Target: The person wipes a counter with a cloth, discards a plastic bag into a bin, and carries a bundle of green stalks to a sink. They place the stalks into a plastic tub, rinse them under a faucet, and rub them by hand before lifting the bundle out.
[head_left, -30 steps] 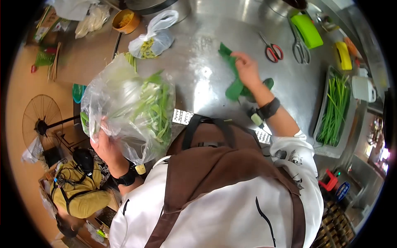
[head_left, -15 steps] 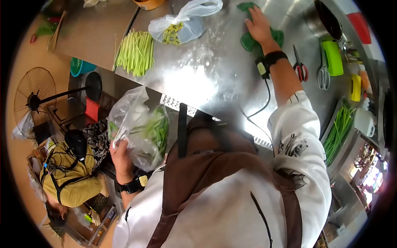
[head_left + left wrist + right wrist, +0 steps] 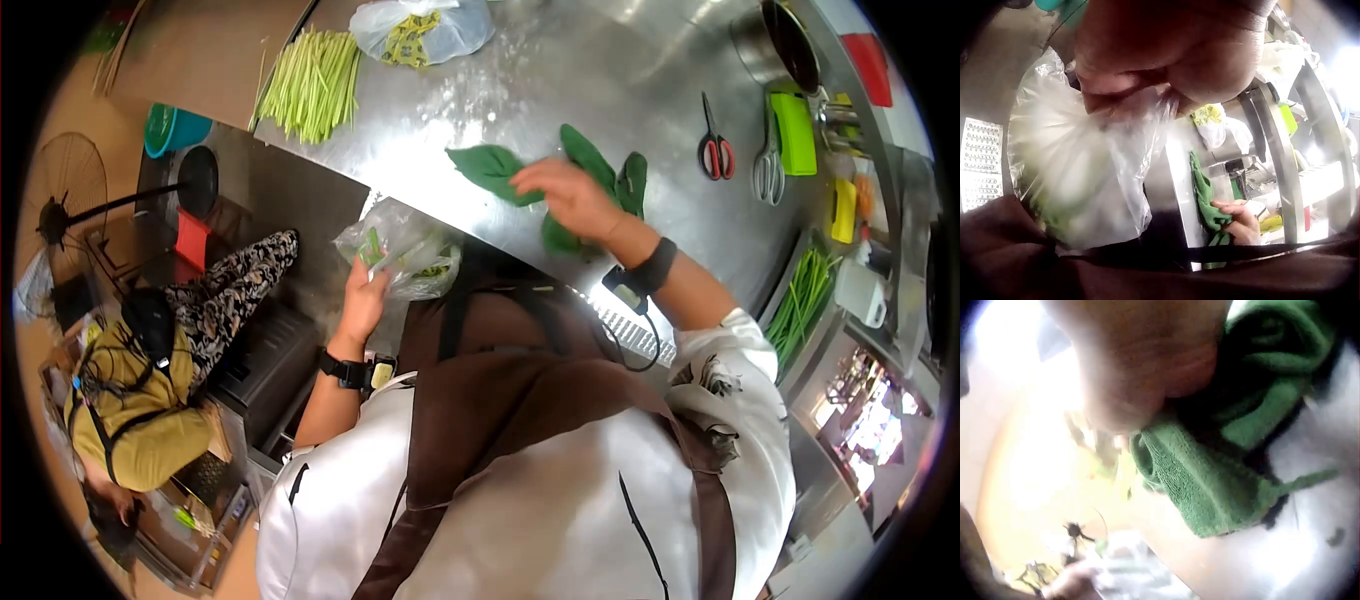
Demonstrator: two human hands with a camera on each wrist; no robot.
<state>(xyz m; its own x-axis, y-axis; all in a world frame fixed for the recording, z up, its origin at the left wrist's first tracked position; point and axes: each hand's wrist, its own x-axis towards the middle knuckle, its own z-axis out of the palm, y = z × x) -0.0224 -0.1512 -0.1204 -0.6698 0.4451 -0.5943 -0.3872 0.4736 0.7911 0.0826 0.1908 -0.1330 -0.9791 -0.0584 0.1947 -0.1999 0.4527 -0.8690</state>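
My left hand (image 3: 366, 296) pinches the gathered top of a clear plastic bag (image 3: 425, 262) with green leafy vegetables inside, held off the table's front edge. In the left wrist view the bag (image 3: 1079, 169) hangs from the left hand's (image 3: 1166, 56) fingers. The right hand (image 3: 572, 198) lies on a crumpled green cloth (image 3: 490, 170) near the front edge of the steel table. Seen from the right wrist, folds of the cloth (image 3: 1204, 481) sit against the right hand (image 3: 1147, 369); its fingertips are mostly hidden.
Cut green stalks (image 3: 312, 85) and a tied bag (image 3: 420, 32) lie at the table's left. Scissors (image 3: 716, 145), tongs (image 3: 768, 165), a pot (image 3: 775, 50) and a tray of long greens (image 3: 803, 300) stand at the right. A seated person (image 3: 140, 400) is at the lower left.
The right hand has drawn the green cloth back toward the table's front edge. The left hand has moved right and up, and the bag of vegetables with it, while the view has shifted.
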